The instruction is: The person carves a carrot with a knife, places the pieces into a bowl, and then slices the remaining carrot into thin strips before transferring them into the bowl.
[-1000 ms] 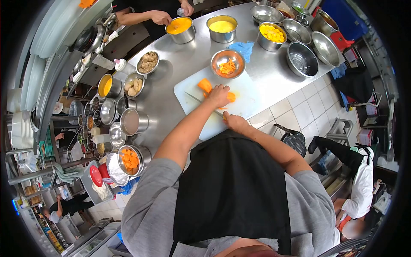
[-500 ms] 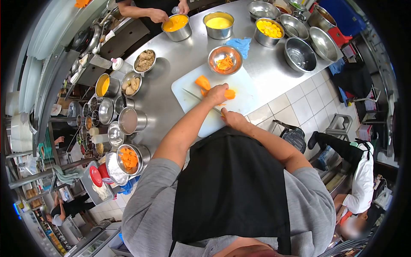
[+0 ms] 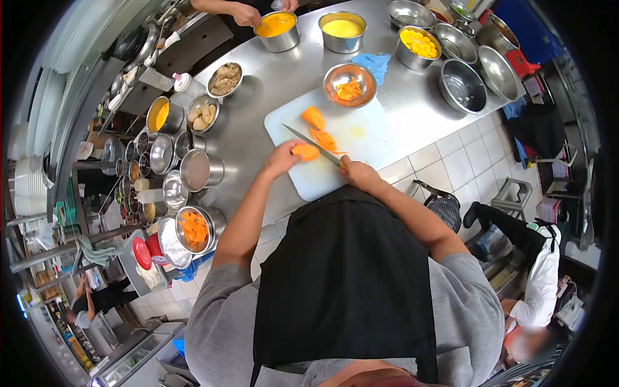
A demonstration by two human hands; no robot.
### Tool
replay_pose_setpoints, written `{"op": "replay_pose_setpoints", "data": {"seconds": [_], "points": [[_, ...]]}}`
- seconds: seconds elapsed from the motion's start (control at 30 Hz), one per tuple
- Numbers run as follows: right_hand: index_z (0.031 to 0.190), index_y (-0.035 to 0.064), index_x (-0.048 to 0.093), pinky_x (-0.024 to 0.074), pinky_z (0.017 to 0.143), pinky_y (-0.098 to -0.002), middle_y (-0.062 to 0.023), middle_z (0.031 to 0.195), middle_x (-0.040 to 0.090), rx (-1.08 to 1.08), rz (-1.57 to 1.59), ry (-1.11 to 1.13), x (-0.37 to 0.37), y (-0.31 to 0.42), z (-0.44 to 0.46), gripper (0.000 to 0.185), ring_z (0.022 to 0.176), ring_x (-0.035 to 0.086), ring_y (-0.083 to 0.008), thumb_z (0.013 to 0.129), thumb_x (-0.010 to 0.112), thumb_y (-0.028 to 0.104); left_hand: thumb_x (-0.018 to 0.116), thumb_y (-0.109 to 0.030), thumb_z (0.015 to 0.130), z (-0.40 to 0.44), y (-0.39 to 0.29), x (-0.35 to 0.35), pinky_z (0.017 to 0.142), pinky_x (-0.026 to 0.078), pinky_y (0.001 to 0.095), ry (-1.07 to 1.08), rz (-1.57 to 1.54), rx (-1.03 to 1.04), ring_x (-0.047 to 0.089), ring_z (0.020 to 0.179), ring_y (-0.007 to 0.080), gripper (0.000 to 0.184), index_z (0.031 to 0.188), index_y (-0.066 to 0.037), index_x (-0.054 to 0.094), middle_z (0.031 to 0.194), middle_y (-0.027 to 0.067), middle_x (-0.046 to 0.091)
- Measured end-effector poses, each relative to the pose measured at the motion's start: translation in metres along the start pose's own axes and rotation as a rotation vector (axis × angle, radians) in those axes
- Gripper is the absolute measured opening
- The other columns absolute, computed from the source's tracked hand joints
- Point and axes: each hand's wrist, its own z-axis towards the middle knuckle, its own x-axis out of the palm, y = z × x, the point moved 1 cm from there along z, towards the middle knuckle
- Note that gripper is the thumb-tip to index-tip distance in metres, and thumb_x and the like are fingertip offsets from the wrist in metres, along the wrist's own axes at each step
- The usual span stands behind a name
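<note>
Over the left edge of the white cutting board (image 3: 371, 129), my left hand (image 3: 281, 160) is closed on carrot slices (image 3: 305, 152) at its fingertips. My right hand (image 3: 361, 175) grips the handle of a kitchen knife (image 3: 314, 145) at the board's near edge. Its blade points to the upper left across the board, between the held slices and a small pile of cut carrot (image 3: 324, 140). A chunk of carrot (image 3: 313, 117) lies beyond the blade. Just past the board stands a steel bowl (image 3: 331, 80) with carrot strips inside.
A blue cloth-like item (image 3: 372, 66) lies by the bowl. Pots of yellow liquid (image 3: 342, 44) stand farther back, one beside a co-worker's hands (image 3: 245, 15). Steel bowls (image 3: 462, 86) fill the right end; more pans and a bowl of carrot pieces (image 3: 193, 229) line the left.
My left hand has moved left and toward me, from over the knife to the board's edge, with carrot slices. The cut carrot pile is now uncovered. My right hand still holds the knife.
</note>
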Motion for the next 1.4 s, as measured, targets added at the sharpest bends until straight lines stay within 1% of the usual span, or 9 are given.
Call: {"op": "replay_pose_setpoints", "data": {"seconds": [0.07, 0.2, 0.33, 0.4, 0.5, 0.6, 0.8, 1.03, 1.4], "points": [[0.112, 0.0039, 0.044, 0.0524, 0.072, -0.0578, -0.0265, 0.083, 0.068, -0.001, -0.022, 0.021, -0.005, 0.000, 0.001, 0.029, 0.082, 0.068, -0.0465, 0.103, 0.052, 0.031, 0.066, -0.005, 0.087, -0.011, 0.020, 0.013, 0.082, 0.055, 0.0326, 0.164, 0.221, -0.104, 0.067, 0.089, 0.0173, 0.040, 0.127, -0.006, 0.065, 0.111, 0.0112, 0.072], [0.111, 0.0037, 0.045, 0.0525, 0.072, -0.0581, -0.0269, 0.083, 0.068, 0.044, -0.048, -0.008, -0.014, -0.004, 0.001, 0.029, 0.082, 0.067, -0.0469, 0.103, 0.052, 0.030, 0.063, -0.005, 0.085, -0.020, 0.000, 0.039, 0.093, 0.054, 0.0373, -0.026, 0.401, 0.009, 0.067, 0.101, 0.0311, 0.042, 0.127, -0.005, 0.065, 0.117, 0.0182, 0.066], [0.111, 0.0038, 0.045, 0.0530, 0.071, -0.0577, -0.0266, 0.083, 0.068, 0.017, -0.043, -0.025, -0.014, 0.004, -0.005, 0.028, 0.080, 0.068, -0.0465, 0.101, 0.054, 0.029, 0.067, -0.007, 0.085, -0.021, 0.022, 0.051, 0.085, 0.055, 0.0365, -0.203, 0.312, 0.087, 0.066, 0.095, 0.0262, 0.044, 0.129, -0.005, 0.063, 0.124, 0.0157, 0.059], [0.111, 0.0039, 0.045, 0.0532, 0.070, -0.0574, -0.0264, 0.083, 0.068, -0.022, -0.051, -0.025, -0.007, 0.005, -0.005, 0.028, 0.080, 0.068, -0.0462, 0.101, 0.054, 0.028, 0.066, -0.004, 0.083, -0.030, 0.021, 0.055, 0.102, 0.049, 0.0396, -0.260, 0.326, 0.262, 0.059, 0.116, 0.0344, 0.046, 0.129, -0.004, 0.062, 0.135, 0.0193, 0.052], [0.111, 0.0044, 0.044, 0.0529, 0.068, -0.0574, -0.0263, 0.079, 0.068, -0.080, -0.058, -0.053, 0.004, 0.003, -0.002, 0.028, 0.077, 0.068, -0.0465, 0.100, 0.057, 0.028, 0.069, -0.004, 0.083, -0.048, 0.011, 0.056, 0.105, 0.047, 0.0419, -0.281, 0.528, 0.377, 0.055, 0.123, 0.0338, 0.042, 0.124, -0.005, 0.063, 0.133, 0.0173, 0.053], [0.112, 0.0045, 0.044, 0.0530, 0.067, -0.0572, -0.0258, 0.080, 0.068, -0.100, -0.049, -0.046, 0.011, 0.005, 0.000, 0.029, 0.077, 0.068, -0.0463, 0.100, 0.057, 0.027, 0.071, -0.003, 0.082, -0.042, 0.019, 0.054, 0.106, 0.046, 0.0435, -0.181, 0.441, 0.373, 0.053, 0.125, 0.0350, 0.036, 0.118, -0.005, 0.065, 0.132, 0.0146, 0.054], [0.113, 0.0043, 0.044, 0.0539, 0.069, -0.0560, -0.0243, 0.084, 0.069, -0.103, -0.091, 0.015, 0.000, 0.000, 0.000, 0.028, 0.080, 0.069, -0.0450, 0.101, 0.055, 0.028, 0.074, -0.002, 0.081, -0.031, 0.011, 0.057, 0.100, 0.048, 0.0421, -0.252, 0.563, 0.498, 0.055, 0.116, 0.0317, 0.028, 0.108, -0.006, 0.066, 0.125, 0.0129, 0.058], [0.112, 0.0041, 0.045, 0.0537, 0.071, -0.0564, -0.0253, 0.085, 0.068, -0.083, -0.089, -0.006, 0.000, 0.002, -0.003, 0.028, 0.081, 0.069, -0.0452, 0.101, 0.055, 0.028, 0.073, -0.003, 0.080, -0.029, 0.007, 0.058, 0.101, 0.047, 0.0412, -0.212, 0.526, 0.439, 0.055, 0.114, 0.0316, 0.027, 0.106, -0.007, 0.068, 0.119, 0.0100, 0.059], [0.106, 0.0019, 0.047, 0.0549, 0.068, -0.0553, -0.0255, 0.078, 0.068, -0.083, -0.118, -0.029, -0.018, 0.024, -0.016, 0.030, 0.076, 0.069, -0.0461, 0.100, 0.058, 0.029, 0.067, -0.001, 0.080, -0.024, 0.001, 0.053, 0.096, 0.049, 0.0410, -0.172, 0.645, 0.650, 0.056, 0.107, 0.0321, 0.026, 0.105, -0.005, 0.066, 0.111, 0.0102, 0.063]]}}
